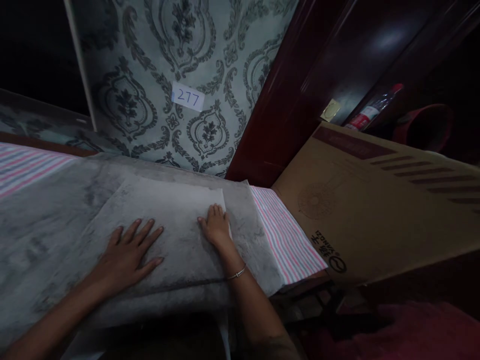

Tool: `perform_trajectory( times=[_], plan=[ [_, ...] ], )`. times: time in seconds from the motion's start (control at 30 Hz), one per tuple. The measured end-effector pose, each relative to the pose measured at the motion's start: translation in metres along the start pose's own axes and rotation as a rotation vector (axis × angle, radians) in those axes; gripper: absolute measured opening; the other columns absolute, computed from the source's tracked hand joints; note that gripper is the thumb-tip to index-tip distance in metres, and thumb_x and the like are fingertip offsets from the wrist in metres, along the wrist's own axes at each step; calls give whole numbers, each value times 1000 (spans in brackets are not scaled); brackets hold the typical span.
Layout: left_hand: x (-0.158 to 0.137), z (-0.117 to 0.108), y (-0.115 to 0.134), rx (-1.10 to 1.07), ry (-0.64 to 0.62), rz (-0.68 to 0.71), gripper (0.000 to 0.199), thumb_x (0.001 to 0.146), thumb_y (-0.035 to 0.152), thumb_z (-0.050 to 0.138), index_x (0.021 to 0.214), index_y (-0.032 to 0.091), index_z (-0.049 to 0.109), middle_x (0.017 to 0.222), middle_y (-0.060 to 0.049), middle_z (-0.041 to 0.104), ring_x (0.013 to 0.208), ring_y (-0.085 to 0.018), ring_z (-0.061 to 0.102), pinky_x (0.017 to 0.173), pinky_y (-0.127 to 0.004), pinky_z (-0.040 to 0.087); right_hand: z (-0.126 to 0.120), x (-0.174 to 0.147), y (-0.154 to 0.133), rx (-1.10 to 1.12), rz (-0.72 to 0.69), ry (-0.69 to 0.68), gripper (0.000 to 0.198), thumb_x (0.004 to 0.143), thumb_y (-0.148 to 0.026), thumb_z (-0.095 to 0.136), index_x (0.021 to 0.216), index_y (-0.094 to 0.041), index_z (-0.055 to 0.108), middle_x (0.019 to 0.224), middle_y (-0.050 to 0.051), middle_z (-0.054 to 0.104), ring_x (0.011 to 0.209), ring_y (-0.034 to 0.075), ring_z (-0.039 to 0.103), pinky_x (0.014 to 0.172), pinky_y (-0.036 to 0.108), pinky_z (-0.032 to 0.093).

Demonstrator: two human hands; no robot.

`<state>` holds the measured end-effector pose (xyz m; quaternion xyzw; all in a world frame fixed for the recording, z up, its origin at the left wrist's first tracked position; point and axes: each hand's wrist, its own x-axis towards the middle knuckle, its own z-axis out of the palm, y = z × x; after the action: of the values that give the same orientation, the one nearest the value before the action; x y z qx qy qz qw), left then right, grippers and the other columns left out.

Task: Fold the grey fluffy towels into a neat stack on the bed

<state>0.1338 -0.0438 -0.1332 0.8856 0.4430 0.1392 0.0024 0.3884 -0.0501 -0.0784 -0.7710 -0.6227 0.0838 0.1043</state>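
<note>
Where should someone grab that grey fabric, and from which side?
Probably pinch the right edge of the grey fabric, coming from the right: it lies flat, and that edge ends over the striped cloth, clear of the right hand, so it looks free to lift.

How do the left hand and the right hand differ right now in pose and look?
The left hand has its fingers spread wide; the right hand keeps its fingers closer together, thumb out.
The right wrist wears a thin bracelet; none shows on the left.
The right hand is by the pale panel's right edge; the left is farther from it.
Both are bare, backs up, on the gray cloth.
</note>
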Motion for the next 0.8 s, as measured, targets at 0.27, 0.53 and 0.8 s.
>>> perform_trajectory(
  times=[0.27,0.53,0.8],
  plan=[
    [-1,15,13,-18,79,63,75,87,66,44,152,29,46,161,-8,38,151,-45,23,116,-72,19,19,24,-18,40,-403,-108,63,104,-47,35,159,-18,29,167,7,23,156,20,16,126,46,15],
    [-2,21,7,28,107,83,76,87,67,45,153,30,44,162,-7,36,151,-44,23,116,-71,21,9,54,29,51,-1,8,73,102,-53,34,160,-9,25,168,14,15,157,25,10,125,46,15],
    [6,10,-19,-3,-92,133,71,88,67,44,153,39,39,163,-4,33,152,-40,25,118,-65,24,12,52,27,66,26,1,76,101,-54,34,160,-7,22,169,14,14,157,26,7,124,50,15]
  ],
)
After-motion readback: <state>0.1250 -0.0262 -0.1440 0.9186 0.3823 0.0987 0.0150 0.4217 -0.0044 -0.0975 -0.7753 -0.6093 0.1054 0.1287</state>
